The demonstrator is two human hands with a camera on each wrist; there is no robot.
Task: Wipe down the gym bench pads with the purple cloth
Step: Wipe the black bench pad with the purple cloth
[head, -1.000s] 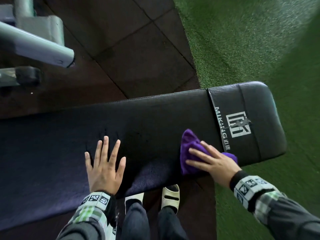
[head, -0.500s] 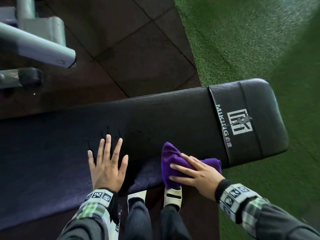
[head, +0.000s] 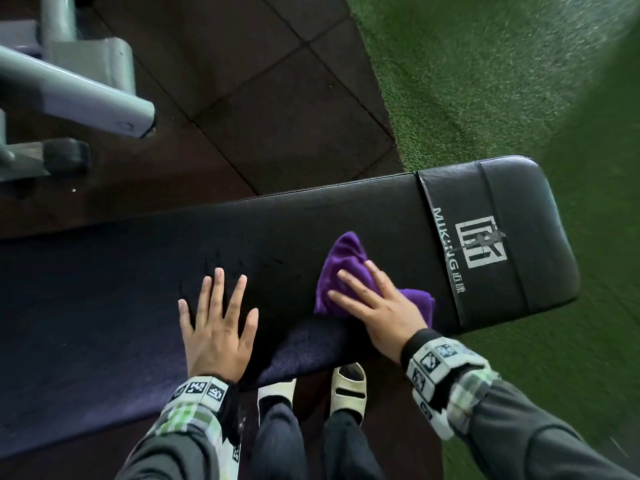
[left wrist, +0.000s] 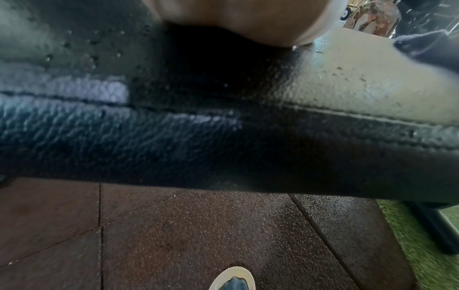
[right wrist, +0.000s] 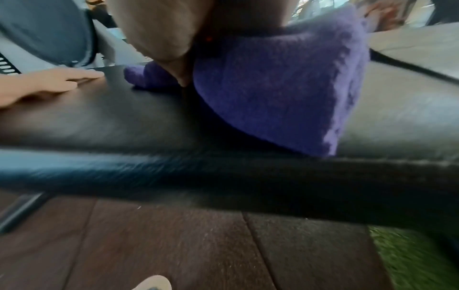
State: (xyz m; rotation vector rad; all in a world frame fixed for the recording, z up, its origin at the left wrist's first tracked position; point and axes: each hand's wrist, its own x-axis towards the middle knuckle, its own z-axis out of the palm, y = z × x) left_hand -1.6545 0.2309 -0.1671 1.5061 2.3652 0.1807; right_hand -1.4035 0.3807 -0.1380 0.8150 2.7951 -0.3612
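Cloth [head: 341, 271], purple and bunched, lay on the black pad [head: 298, 230] of the table, near its front edge and just left of the stitched band carrying the white logo [head: 480, 244]. One peak of it stood up toward the far side, and a fold stuck out to the right from under the palm. In the right wrist view the cloth [right wrist: 275, 84] showed as a thick folded wedge reaching the pad's front seam.

The right hand [head: 377, 306] lay flat on the cloth with its fingers straight and spread, pressing it down onto the pad rather than gripping it. The left hand [head: 217, 327] rested palm down on the bare pad to the left, fingers splayed and holding nothing, apart from the cloth. The left wrist view showed only the heel of that hand [left wrist: 238, 17] on the textured pad [left wrist: 223, 121], with small droplets on the surface.

Both wrists wore marker-printed bands over plaid cuffs. Two pale sandals [head: 347, 389] stood on the dark rubber floor tiles [head: 270, 109] below the pad's front edge. Green turf [head: 485, 81] ran to the right, under the pad's logo end. A grey metal frame [head: 69, 88] stood at the upper left
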